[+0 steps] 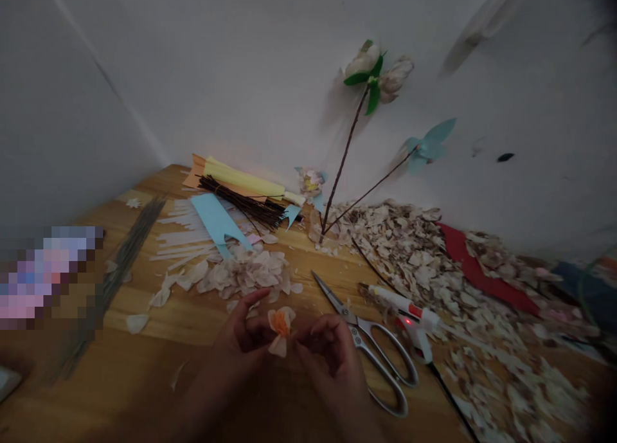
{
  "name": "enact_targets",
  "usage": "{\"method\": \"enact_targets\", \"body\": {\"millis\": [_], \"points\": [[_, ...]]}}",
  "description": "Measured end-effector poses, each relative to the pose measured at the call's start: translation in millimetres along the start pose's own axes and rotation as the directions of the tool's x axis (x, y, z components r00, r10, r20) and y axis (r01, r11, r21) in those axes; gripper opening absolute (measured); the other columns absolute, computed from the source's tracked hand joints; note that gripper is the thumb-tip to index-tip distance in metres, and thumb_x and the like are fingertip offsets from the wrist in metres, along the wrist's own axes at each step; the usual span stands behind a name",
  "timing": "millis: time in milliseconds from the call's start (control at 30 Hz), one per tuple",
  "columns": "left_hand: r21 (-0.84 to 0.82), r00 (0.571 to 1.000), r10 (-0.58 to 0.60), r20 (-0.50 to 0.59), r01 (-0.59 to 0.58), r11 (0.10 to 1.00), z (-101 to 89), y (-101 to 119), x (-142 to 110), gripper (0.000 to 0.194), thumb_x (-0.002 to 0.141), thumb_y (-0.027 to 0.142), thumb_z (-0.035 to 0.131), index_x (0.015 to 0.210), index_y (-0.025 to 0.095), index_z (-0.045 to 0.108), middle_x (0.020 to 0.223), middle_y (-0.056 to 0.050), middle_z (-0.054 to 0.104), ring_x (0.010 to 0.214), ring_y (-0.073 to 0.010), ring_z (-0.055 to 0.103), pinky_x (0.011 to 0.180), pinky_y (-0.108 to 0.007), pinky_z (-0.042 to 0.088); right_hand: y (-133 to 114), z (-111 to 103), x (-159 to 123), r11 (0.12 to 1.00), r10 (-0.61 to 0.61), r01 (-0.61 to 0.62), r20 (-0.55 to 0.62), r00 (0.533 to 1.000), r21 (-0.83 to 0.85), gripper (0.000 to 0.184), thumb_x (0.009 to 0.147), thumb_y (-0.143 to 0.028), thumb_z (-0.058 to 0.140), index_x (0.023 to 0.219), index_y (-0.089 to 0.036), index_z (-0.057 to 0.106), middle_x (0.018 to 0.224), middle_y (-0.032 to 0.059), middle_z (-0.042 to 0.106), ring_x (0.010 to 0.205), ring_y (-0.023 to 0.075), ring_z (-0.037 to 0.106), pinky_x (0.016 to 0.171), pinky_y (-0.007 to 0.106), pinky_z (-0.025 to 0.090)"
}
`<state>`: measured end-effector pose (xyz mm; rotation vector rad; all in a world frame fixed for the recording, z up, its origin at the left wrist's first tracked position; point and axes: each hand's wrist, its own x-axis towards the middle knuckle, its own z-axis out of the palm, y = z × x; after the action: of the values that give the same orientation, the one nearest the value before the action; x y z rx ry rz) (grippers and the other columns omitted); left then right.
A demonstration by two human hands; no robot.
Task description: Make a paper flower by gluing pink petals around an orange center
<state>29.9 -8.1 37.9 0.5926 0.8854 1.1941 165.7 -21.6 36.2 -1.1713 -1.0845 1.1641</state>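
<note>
Between my hands is a small handmade flower with pale petals around an orange centre. My left hand pinches it from the left, thumb and fingers at its base. Close by its right side, my right hand has its fingers curled and thumb drawn in; whatever they hold is hidden. A heap of loose pale petals lies just beyond my hands. Silver scissors rest beside my right hand, blades pointing away. Right of them lies a white glue gun with a red light on.
Two stemmed flowers lean from a clear holder at the wall. Brown stems, blue paper and yellow paper lie at the back. Grey wires lie left. Petals and a red strip cover the right side.
</note>
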Motion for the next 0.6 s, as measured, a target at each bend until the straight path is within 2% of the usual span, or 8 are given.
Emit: {"method": "enact_targets", "body": {"millis": [133, 300, 400, 600], "points": [[0.086, 1.0, 0.009, -0.029, -0.006, 0.996, -1.0, -2.3, 2.4, 0.079, 0.047, 0.003, 0.082, 0.113, 0.026, 0.045, 0.061, 0.009, 0.067, 0.06, -0.0093, 0.064, 0.063, -0.017, 0.047, 1.0, -0.4, 1.4, 0.999, -0.024, 0.024, -0.001, 1.0, -0.046, 0.016, 0.071, -0.023, 0.067, 0.076, -0.024, 0.052, 0.071, -0.0035, 0.06, 0.065, 0.0128, 0.057, 0.061, 0.024, 0.045], [0.071, 0.999, 0.045, -0.028, -0.043, 0.997, -1.1, -2.1, 2.5, 0.071, 0.049, 0.006, 0.082, 0.108, 0.025, 0.05, 0.06, 0.01, 0.065, 0.056, -0.0077, 0.061, 0.059, -0.016, 0.048, 1.8, -1.5, 3.2, 0.996, -0.046, 0.046, -0.003, 0.999, -0.075, 0.013, 0.071, -0.023, 0.066, 0.076, -0.023, 0.054, 0.07, -0.0031, 0.06, 0.064, 0.0127, 0.056, 0.059, 0.024, 0.046], [0.073, 0.998, 0.037, -0.046, -0.034, 0.997, -3.3, -2.7, 3.2, 0.073, 0.047, 0.005, 0.083, 0.108, 0.027, 0.049, 0.059, 0.01, 0.064, 0.055, -0.0085, 0.06, 0.055, -0.016, 0.047, 1.1, -1.6, 3.8, 0.994, -0.04, 0.038, -0.015, 0.999, -0.099, 0.013, 0.071, -0.022, 0.066, 0.075, -0.023, 0.054, 0.069, -0.0028, 0.059, 0.064, 0.0132, 0.056, 0.059, 0.024, 0.046], [0.091, 0.998, 0.069, -0.01, -0.068, 0.994, -9.9, -3.0, 5.9, 0.076, 0.049, 0.003, 0.081, 0.111, 0.028, 0.046, 0.051, 0.011, 0.062, 0.045, -0.0081, 0.054, 0.047, -0.016, 0.041, 0.6, -2.1, 2.7, 0.993, -0.045, 0.047, 0.018, 0.999, -0.111, 0.01, 0.072, -0.023, 0.064, 0.077, -0.023, 0.055, 0.07, -0.0021, 0.06, 0.063, 0.0132, 0.056, 0.059, 0.024, 0.046]]}}
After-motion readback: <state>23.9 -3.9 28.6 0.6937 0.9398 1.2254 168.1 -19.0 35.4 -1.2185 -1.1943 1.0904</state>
